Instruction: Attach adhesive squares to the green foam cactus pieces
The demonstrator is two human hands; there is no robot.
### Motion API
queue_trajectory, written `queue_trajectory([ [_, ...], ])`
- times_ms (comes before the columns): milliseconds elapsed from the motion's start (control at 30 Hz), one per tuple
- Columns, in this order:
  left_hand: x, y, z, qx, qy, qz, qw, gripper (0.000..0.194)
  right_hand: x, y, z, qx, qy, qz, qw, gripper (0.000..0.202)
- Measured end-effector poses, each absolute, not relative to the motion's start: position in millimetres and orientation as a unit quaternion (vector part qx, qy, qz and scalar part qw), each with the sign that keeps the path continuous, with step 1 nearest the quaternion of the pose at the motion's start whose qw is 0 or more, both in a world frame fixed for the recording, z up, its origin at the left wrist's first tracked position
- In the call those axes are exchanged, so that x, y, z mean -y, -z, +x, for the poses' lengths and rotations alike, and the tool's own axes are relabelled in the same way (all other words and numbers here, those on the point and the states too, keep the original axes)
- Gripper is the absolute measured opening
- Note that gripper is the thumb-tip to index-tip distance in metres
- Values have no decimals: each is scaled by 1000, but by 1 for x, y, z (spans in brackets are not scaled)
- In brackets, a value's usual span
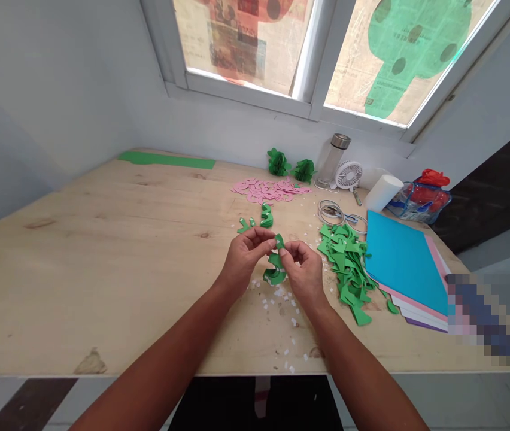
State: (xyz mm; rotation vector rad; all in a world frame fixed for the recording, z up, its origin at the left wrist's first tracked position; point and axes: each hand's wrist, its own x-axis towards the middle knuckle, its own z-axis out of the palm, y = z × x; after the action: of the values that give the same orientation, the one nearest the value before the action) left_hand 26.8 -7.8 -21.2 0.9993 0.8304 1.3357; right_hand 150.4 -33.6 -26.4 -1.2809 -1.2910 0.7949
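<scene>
Both hands meet over the middle of the wooden table, fingertips pinching one small green paper piece (pixel 279 241). My left hand (pixel 246 258) grips its left side; my right hand (pixel 302 268) has thumb and fingers on its right. Just below the fingers lies a curved green paper cutout (pixel 275 274) with pale spots on it. Beyond my left fingers are a stack of curved green cutouts (pixel 266 215) and a few smaller green pieces (pixel 243 225). Tiny white paper bits (pixel 294 322) are scattered under and in front of my hands.
Green scraps (pixel 347 263) lie right of my hands, beside scissors (pixel 351 219), tape rolls (pixel 330 212) and coloured paper sheets (pixel 405 257). Farther back are pink cutouts (pixel 264 190), green paper ornaments (pixel 277 163), a glass bottle (pixel 330 161), a small fan (pixel 349 175) and a white roll (pixel 384 192).
</scene>
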Motion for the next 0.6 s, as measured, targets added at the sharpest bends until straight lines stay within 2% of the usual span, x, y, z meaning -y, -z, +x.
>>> queue_trajectory([
  [600, 8, 15, 26, -329, -571, 366, 657, 17, 35, 24, 149, 553, -339, -544, 533, 14],
])
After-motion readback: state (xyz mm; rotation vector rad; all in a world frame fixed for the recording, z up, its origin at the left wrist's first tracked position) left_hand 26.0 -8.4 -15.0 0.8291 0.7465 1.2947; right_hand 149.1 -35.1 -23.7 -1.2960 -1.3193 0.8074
